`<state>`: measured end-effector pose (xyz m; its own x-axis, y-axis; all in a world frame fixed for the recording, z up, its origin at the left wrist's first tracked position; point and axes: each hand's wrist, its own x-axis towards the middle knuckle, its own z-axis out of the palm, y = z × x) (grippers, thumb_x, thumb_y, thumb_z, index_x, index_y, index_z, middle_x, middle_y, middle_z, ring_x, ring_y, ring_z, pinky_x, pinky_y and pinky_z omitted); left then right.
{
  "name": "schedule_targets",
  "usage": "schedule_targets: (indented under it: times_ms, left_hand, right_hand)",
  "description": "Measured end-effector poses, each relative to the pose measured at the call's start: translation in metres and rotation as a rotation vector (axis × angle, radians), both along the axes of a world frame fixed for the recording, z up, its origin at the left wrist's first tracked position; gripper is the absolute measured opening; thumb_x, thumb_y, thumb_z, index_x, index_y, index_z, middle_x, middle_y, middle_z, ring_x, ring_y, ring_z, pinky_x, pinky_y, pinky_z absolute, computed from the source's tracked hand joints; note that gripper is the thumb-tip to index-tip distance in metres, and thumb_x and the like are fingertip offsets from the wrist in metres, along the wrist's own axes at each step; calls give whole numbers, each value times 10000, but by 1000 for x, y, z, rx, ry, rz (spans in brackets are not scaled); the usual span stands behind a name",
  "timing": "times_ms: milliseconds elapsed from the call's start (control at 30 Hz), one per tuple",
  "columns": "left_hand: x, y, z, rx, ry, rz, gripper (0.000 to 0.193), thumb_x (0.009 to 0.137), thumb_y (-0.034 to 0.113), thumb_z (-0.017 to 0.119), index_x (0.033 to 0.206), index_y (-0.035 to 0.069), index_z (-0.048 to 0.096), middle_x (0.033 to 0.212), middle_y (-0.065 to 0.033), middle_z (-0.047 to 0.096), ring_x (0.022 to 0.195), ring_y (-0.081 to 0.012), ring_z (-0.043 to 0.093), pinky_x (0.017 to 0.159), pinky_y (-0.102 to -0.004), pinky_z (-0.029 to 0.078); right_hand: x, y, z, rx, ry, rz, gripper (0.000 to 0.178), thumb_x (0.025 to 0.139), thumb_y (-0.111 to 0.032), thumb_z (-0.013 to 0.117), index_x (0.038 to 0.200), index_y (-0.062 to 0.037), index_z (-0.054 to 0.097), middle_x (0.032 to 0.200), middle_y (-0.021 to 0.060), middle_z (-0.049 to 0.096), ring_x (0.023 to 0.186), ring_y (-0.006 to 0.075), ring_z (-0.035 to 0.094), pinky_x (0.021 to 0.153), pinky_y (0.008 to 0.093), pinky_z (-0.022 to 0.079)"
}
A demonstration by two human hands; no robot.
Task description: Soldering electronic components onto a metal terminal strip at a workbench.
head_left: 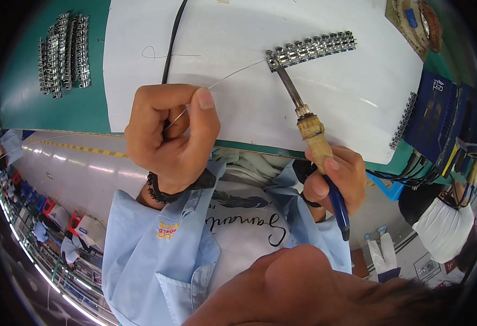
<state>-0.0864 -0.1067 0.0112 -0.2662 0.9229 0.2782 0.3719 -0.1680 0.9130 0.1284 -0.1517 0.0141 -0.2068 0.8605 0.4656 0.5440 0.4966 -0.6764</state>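
Note:
Between thumb and forefinger, my left hand (pixel 173 127) pinches a thin solder wire (pixel 238 70). The wire's end reaches the left end of a row of small shiny metal parts (pixel 314 46) on white paper. My right hand (pixel 341 176) is closed round the handle of a soldering iron (pixel 315 138), tan at the collar and blue behind. The iron's tip meets that same left end of the row, close to the wire's end. Whether the solder is melting there is too small to tell.
Several more metal strips (pixel 64 54) lie on the green mat (pixel 18 108) at the far left. A black cable (pixel 172 41) crosses the white paper (pixel 222 27). One strip (pixel 402 122) lies at the right beside a blue box (pixel 434 106) with cables. Far right is a tray (pixel 412 24).

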Motion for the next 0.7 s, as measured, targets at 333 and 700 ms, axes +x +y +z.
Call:
schedule_targets:
  times_ms: [333,700]
  left_hand:
    - [-3,6,-5,11,77,-39,144,762,-58,677,767,20,556,593,47,511,439,11,238,419,-179,161]
    - [-8,1,-3,9,32,-10,136,757,-58,682,768,21,572,577,53,473,439,5,224,419,-185,161]
  right_hand:
    - [-4,9,0,74,-88,47,299,911,-235,589,1075,9,535,689,152,657,607,233,604,542,303,517]
    - [-5,1,-7,120,-49,23,303,923,-259,569,1072,3,540,675,146,654,587,220,600,534,301,519]
